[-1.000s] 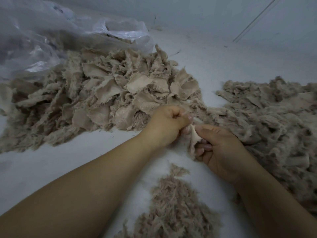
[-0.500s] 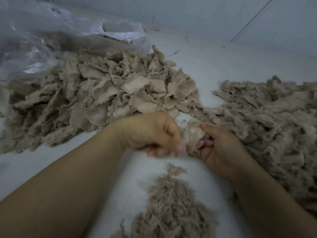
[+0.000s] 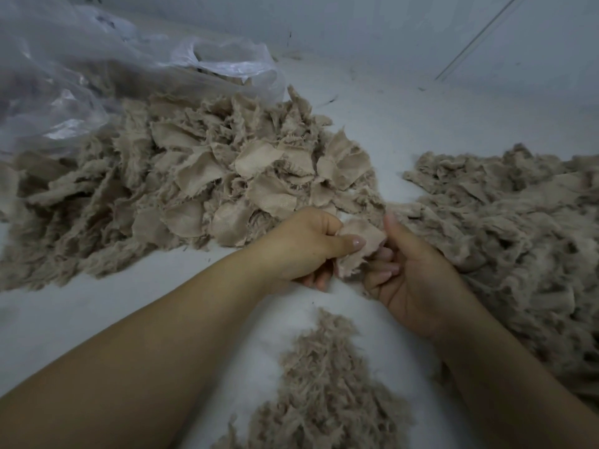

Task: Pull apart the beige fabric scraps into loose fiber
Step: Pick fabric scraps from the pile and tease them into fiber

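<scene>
Nearest the person lies a small heap of loose fiber (image 3: pixel 324 393) on the white surface (image 3: pixel 97 306). Just beyond it, the left hand (image 3: pixel 301 247) and right hand (image 3: pixel 411 273) both pinch one beige scrap (image 3: pixel 359 244) between thumb and curled fingers. Beyond the scrap sits the scrap pile (image 3: pixel 181 189), then a clear plastic bag (image 3: pixel 97 79).

A pale, whitish surface (image 3: pixel 372 131) carries everything — its material cannot be told. On it to the left lies a broad heap of beige fabric scraps (image 3: pixel 201 183), with a crumpled clear plastic bag (image 3: pixel 97 76) lying at the heap's far side, and to the right a second beige heap (image 3: pixel 518 222), matted and more shredded. Nearest the camera sits a smaller mound of loose fiber (image 3: pixel 327 390) — apart from both heaps.
</scene>
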`<state>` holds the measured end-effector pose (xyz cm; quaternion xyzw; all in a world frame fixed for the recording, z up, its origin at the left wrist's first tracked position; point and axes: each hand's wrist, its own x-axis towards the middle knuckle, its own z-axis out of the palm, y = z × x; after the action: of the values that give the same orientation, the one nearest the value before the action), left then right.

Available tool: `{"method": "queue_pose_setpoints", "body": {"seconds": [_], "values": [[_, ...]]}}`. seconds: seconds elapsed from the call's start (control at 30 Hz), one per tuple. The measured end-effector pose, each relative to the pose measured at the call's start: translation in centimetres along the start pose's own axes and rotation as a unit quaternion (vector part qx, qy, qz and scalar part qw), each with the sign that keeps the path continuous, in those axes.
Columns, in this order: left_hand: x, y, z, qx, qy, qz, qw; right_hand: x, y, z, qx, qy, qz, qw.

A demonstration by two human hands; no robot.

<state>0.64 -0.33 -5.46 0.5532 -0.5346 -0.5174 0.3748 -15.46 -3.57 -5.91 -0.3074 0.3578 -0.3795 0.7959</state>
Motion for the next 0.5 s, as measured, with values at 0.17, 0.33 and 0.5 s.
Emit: {"method": "queue_pose_setpoints", "body": {"seconds": [0.17, 0.33, 0.5], "values": [[0.0, 0.1, -0.1, -0.027, -0.022, -0.005, 0.999, -0.3, 0.1, 0.0, -0.050, -0.029, -0.022, 0.998], [0.2, 0.3, -1.2, -0.149, 0.000, -0.029, 0.988, 0.1, 0.1, -0.2, -0.021, 0.013, -0.014, 1.000], [0.2, 0.4, -1.3, -0.121, -0.033, -0.045, 0.991, 0.0, 0.1, -0.1, -0.008, 0.010, -0.021, 1.000]]}}
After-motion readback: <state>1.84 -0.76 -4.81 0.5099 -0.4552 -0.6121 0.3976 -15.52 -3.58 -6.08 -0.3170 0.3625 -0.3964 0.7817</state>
